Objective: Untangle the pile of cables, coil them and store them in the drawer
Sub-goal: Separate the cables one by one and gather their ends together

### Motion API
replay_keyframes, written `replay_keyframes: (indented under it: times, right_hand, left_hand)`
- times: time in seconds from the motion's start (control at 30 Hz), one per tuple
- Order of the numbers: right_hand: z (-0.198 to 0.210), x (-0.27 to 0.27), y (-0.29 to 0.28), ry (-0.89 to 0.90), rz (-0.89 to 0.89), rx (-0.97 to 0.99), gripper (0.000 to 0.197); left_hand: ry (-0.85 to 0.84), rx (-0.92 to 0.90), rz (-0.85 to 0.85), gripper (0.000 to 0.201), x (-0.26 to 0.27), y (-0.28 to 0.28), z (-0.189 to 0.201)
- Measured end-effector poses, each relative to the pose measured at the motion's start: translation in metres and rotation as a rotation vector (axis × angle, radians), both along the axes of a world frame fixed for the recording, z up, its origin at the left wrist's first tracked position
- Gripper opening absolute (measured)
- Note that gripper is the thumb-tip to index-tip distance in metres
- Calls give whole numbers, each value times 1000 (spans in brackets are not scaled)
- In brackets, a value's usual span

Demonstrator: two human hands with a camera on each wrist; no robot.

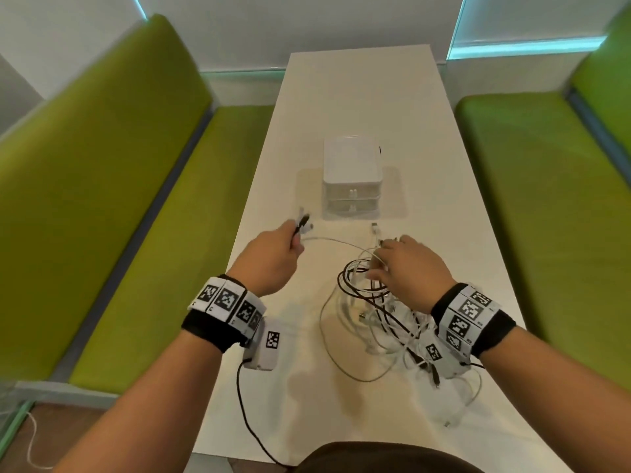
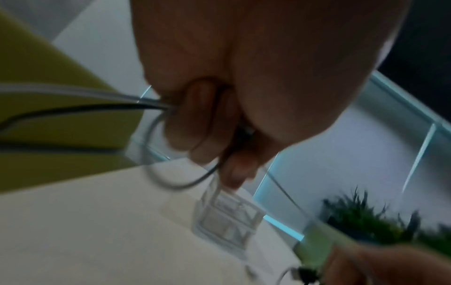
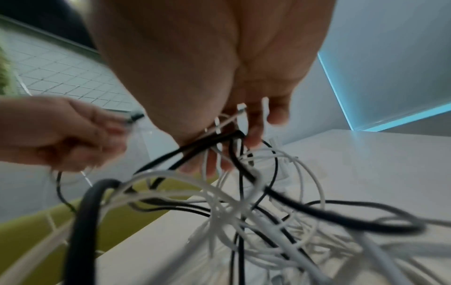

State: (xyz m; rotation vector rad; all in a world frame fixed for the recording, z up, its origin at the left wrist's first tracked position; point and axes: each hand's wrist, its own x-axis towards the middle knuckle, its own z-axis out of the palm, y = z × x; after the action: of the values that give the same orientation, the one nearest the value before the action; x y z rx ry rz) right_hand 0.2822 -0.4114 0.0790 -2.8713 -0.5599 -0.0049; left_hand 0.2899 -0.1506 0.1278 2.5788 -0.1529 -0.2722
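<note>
A tangled pile of black and white cables [image 1: 379,312] lies on the white table [image 1: 358,97], near its front right. My left hand [image 1: 273,254] is raised to the left of the pile and grips the plug ends of a black and a white cable [image 1: 302,223]; its fingers [image 2: 207,135] curl round them. A white cable [image 1: 341,242] runs from that hand across to the pile. My right hand [image 1: 406,268] is over the top of the pile, with fingers [image 3: 253,135] curled round several black and white strands [image 3: 229,138]. A small white drawer unit [image 1: 351,179] stands behind, both drawers closed.
Green upholstered benches [image 1: 102,199] [image 1: 546,199] run along both sides of the table. A black wire [image 1: 246,414] from the left wrist device hangs over the table's near edge. A green plant [image 2: 366,217] shows blurred in the left wrist view.
</note>
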Motion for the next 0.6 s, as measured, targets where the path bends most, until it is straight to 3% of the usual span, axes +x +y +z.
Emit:
replay_keyframes:
  times: [0.07, 0.13, 0.2, 0.27, 0.33, 0.4, 0.47, 0.53, 0.6]
  right_hand:
    - [6, -1, 6, -181, 112, 97, 23]
    - [10, -1, 11, -111, 151, 325, 25]
    - [8, -1, 17, 37, 93, 388, 34]
    - [7, 0, 20, 84, 91, 159, 37]
    - [9, 0, 25, 105, 131, 143, 31]
    - [10, -1, 30, 125, 148, 412, 21]
    - [9, 0, 30, 81, 131, 617, 15]
    - [7, 0, 21, 50, 80, 596, 21]
    - [1, -1, 9, 70, 83, 402, 22]
  left_hand:
    - [197, 277, -55, 7, -4, 3, -10]
    - [297, 335, -64, 4, -8, 1, -18]
    - [154, 333, -41, 13, -12, -5, -19]
    - [-117, 212, -54, 23, -19, -15, -18]
    - [-247, 103, -167, 24, -27, -28, -15]
    - [-179, 30, -232, 21, -34, -42, -16]
    - [-67, -99, -152, 21, -37, -47, -21]
    - [-57, -170, -94, 20, -37, -43, -24]
    - [-94, -210, -18, 23, -35, -32, -25]
